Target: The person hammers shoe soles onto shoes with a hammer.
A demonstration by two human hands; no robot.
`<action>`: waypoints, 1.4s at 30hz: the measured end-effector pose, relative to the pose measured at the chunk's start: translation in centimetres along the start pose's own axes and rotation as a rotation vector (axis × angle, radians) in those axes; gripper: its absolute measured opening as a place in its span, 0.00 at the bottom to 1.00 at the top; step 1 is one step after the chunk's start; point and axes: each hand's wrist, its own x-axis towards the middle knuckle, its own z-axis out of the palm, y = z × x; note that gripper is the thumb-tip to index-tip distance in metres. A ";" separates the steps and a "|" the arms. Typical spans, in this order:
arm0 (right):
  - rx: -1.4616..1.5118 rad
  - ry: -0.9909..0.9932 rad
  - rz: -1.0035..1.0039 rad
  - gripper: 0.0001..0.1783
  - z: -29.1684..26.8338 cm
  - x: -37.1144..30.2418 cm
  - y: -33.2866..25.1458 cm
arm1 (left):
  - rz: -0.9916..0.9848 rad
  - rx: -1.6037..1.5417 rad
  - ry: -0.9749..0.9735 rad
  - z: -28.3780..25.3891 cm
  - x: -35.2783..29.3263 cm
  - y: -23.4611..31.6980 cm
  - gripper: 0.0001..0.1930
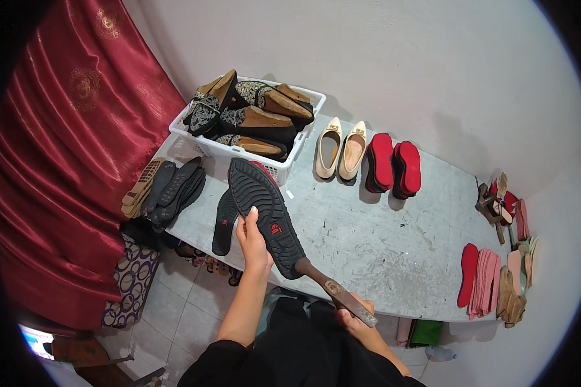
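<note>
My left hand [254,246] grips a black shoe sole [259,206], thumb lying on its ridged tread. A red edge shows along its far right side. Behind it, a second black sole [222,227] juts out to the left, seemingly held in the same hand. My right hand [363,327] is closed around a rusty brown hammer [332,286], its fingers partly hidden beneath the tool. The hammer's dark round end overlaps the lower end of the front sole; whether they touch, I cannot tell.
On the grey, stained table [355,238] stand a white basket [279,171] of shoes on wooden lasts, cream flats [341,149] and red-topped sole stacks [394,169]. More soles [174,187] lie left. Pink insoles [484,284] and tools [494,206] lie right. A red curtain [77,161] hangs left.
</note>
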 end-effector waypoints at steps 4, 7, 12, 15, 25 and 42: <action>-0.122 -0.051 0.042 0.09 0.4 -0.2 1.1 | 0.047 0.040 -0.023 -0.4 0.0 -0.5 0.10; -0.119 -0.057 0.013 0.09 0.1 -0.3 0.3 | 0.054 0.044 -0.011 -0.4 -0.2 -0.3 0.10; -0.211 -0.093 0.036 0.12 -0.2 -0.1 1.1 | 0.082 0.064 -0.057 -0.2 -0.4 -0.4 0.10; -0.119 -0.072 -0.020 0.12 -0.3 0.7 -0.3 | 0.058 0.056 -0.051 0.4 -1.4 -0.6 0.10; -0.010 0.031 -0.046 0.12 -1.0 2.9 -0.6 | 0.035 0.186 -0.208 1.2 -4.0 -1.5 0.12; -0.093 0.175 -0.187 0.11 -1.2 9.3 -4.2 | -0.086 0.346 -0.354 1.2 -6.0 -3.3 0.10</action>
